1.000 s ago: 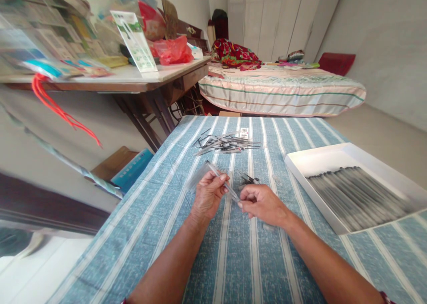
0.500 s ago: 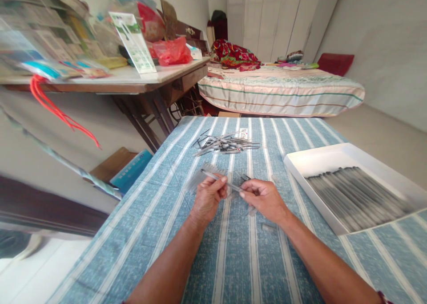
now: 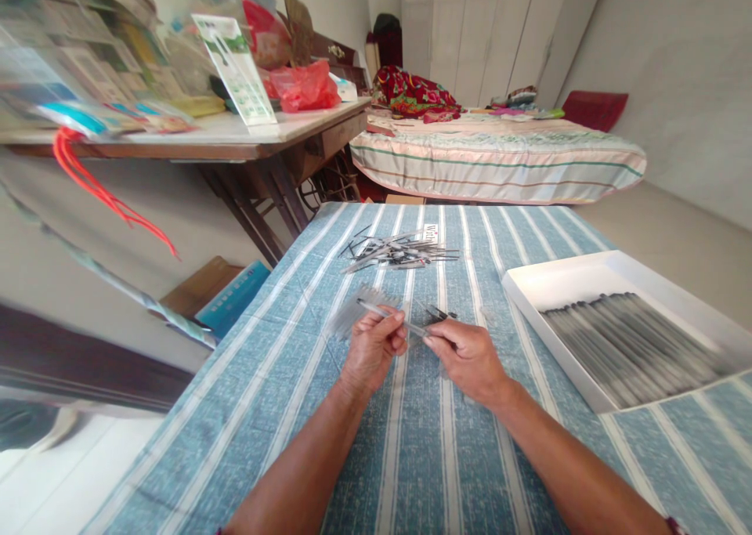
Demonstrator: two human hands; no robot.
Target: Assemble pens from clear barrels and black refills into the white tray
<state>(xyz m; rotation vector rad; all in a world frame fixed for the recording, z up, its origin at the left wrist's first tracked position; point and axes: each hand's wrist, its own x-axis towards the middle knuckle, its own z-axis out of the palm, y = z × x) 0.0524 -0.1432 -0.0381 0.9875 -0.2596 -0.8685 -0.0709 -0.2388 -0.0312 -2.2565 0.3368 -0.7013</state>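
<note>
Clear pen barrel pinched between left hand and right hand; axis near-horizontal, left end slightly farther.

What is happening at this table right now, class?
A person sits at a table with a blue striped cloth. The left hand and right hand together hold a clear pen barrel just above the cloth, each pinching one end. A loose pile of thin pen parts lies further back. To the right, a white tray holds a neat row of dark pens.
</note>
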